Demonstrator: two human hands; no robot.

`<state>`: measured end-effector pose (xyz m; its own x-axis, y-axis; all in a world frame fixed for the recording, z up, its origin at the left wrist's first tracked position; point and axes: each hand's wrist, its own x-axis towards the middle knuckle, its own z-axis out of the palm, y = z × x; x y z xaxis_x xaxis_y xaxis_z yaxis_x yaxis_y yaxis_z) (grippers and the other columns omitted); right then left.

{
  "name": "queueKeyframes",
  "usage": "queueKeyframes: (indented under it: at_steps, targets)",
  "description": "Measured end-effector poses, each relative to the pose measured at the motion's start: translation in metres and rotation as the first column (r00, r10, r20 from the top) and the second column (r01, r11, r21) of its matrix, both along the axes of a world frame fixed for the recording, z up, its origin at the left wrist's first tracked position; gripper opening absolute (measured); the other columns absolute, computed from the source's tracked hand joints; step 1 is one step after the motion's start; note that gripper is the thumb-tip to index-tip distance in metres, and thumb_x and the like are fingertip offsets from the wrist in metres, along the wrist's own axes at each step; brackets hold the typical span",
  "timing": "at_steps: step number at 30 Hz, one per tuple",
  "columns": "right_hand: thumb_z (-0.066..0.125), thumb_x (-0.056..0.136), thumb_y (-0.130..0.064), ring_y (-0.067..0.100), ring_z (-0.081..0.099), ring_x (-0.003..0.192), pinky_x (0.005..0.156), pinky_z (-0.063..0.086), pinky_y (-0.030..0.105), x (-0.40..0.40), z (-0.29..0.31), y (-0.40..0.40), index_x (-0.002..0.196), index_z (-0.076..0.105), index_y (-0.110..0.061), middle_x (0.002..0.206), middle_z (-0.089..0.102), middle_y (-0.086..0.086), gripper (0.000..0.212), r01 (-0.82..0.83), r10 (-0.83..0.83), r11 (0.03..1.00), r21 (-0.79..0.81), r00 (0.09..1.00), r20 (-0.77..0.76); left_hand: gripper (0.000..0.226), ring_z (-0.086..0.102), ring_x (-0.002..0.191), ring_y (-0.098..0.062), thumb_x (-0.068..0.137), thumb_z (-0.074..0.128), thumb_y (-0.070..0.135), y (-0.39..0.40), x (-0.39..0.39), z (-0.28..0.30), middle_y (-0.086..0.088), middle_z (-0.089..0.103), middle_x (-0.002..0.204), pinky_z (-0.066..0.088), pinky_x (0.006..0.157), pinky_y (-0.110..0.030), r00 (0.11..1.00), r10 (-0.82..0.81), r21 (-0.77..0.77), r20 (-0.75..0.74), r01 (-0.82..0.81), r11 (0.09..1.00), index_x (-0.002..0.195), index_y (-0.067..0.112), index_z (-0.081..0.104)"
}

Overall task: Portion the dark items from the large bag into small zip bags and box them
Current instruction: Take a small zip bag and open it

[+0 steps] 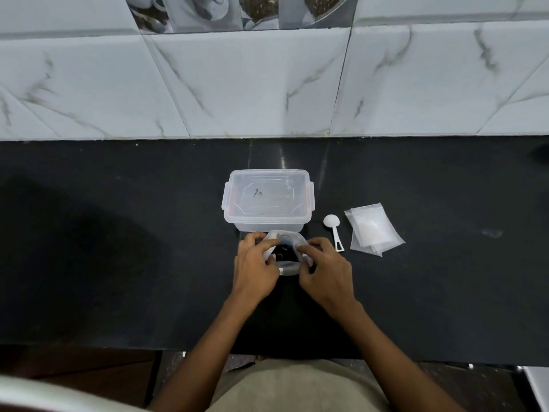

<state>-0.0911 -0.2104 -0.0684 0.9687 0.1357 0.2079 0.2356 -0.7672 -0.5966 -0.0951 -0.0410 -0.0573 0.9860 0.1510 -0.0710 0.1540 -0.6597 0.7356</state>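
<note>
A clear plastic bag (285, 237) with dark items inside lies on the black counter just in front of the box. My left hand (256, 267) grips its left side and my right hand (323, 270) grips its right side, fingers pinching near the top. Behind it stands a clear plastic box (267, 200) with its lid on and clips at the sides. A stack of small empty zip bags (372, 230) lies to the right. A white plastic scoop (333, 228) rests between the box and the zip bags.
The black counter (118, 248) runs wide to both sides and meets a marbled white tile wall (267, 84) at the back. Its front edge is close to my body.
</note>
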Motion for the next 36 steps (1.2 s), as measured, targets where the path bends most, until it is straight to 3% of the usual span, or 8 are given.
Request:
queueKeyframes:
  at_steps: [5,8,12,18,22,26,32,36]
  targets:
    - [0.074,0.079,-0.007,0.011,0.067,0.073,0.062,0.047,0.014,0.006,0.006,-0.023,0.095,0.078,-0.014,0.105,0.071,-0.001,0.019,0.088,-0.096,0.994,0.072,0.989,0.110,0.028,0.051,0.113,-0.016,0.077,0.064,-0.004,-0.016,-0.006,0.009,0.004,0.058,0.119,0.051,0.096,-0.037,0.963,0.143,0.110,0.227,-0.171,0.979,0.095,0.015,0.076]
    - [0.069,0.078,-0.002,0.020,0.067,0.081,0.061,0.047,0.027,0.024,0.008,-0.045,0.097,0.075,-0.014,0.104,0.067,-0.001,0.024,0.279,-0.282,0.959,0.055,0.958,0.058,0.028,0.058,0.099,-0.012,0.076,0.057,-0.005,-0.036,-0.001,0.015,0.007,0.063,0.102,0.052,0.082,-0.028,0.943,0.030,0.021,0.330,-0.039,0.999,0.086,0.014,0.074]
    - [0.063,0.081,-0.005,0.030,0.055,0.109,0.076,0.049,0.041,0.059,0.014,-0.085,0.120,0.067,-0.007,0.119,0.061,0.011,0.040,0.421,-0.431,0.898,-0.129,0.900,-0.061,0.033,0.066,0.085,-0.006,0.079,0.055,-0.009,-0.066,0.011,0.018,0.007,0.071,0.090,0.056,0.076,-0.031,0.948,-0.141,-0.069,0.287,0.167,0.984,0.093,0.014,0.075]
    - [0.062,0.081,-0.011,0.034,0.053,0.114,0.096,0.046,0.044,0.088,0.001,-0.112,0.131,0.053,-0.004,0.126,0.058,0.016,0.051,0.335,-0.421,0.890,-0.308,0.864,-0.276,0.029,0.065,0.090,-0.009,0.085,0.054,0.003,-0.098,0.025,0.015,0.007,0.070,0.096,0.056,0.084,-0.037,0.956,-0.283,-0.031,0.075,0.286,0.958,0.102,0.019,0.071]
    - [0.064,0.073,-0.001,0.033,0.056,0.111,0.096,0.049,0.045,0.087,-0.001,-0.112,0.130,0.053,-0.007,0.120,0.060,0.013,0.058,0.395,-0.414,0.910,-0.124,0.868,-0.275,0.029,0.066,0.095,-0.009,0.088,0.057,0.005,-0.101,0.029,0.015,0.006,0.071,0.101,0.056,0.091,-0.036,0.959,-0.280,-0.016,-0.042,0.279,0.960,0.107,0.021,0.071]
    - [0.061,0.084,-0.001,0.025,0.063,0.095,0.084,0.055,0.048,0.080,0.010,-0.114,0.122,0.055,-0.016,0.103,0.064,0.001,0.041,0.465,-0.417,0.874,0.140,0.867,-0.275,0.029,0.066,0.093,-0.005,0.088,0.059,0.002,-0.100,0.032,0.014,0.006,0.071,0.098,0.056,0.092,-0.033,0.971,-0.234,-0.097,-0.048,0.229,0.969,0.109,0.017,0.071]
    - [0.075,0.086,-0.003,0.002,0.065,0.084,0.068,0.053,0.015,0.044,0.036,-0.104,0.103,0.063,-0.023,0.094,0.068,-0.010,0.029,0.363,-0.256,0.781,0.509,0.929,-0.269,0.054,0.061,0.105,-0.004,0.091,0.070,0.012,-0.105,0.036,0.024,0.007,0.062,0.118,0.048,0.089,-0.014,0.996,-0.085,-0.290,-0.009,0.079,0.954,0.140,0.019,0.048]
    - [0.077,0.085,-0.004,0.009,0.064,0.088,0.069,0.052,0.016,0.033,0.028,-0.097,0.098,0.065,-0.021,0.097,0.068,-0.003,0.024,0.382,-0.238,0.745,0.546,0.918,-0.318,0.062,0.060,0.110,-0.006,0.092,0.070,0.019,-0.107,0.041,0.026,0.005,0.058,0.129,0.053,0.095,-0.027,0.992,-0.112,-0.324,-0.053,0.089,0.942,0.147,0.021,0.040]
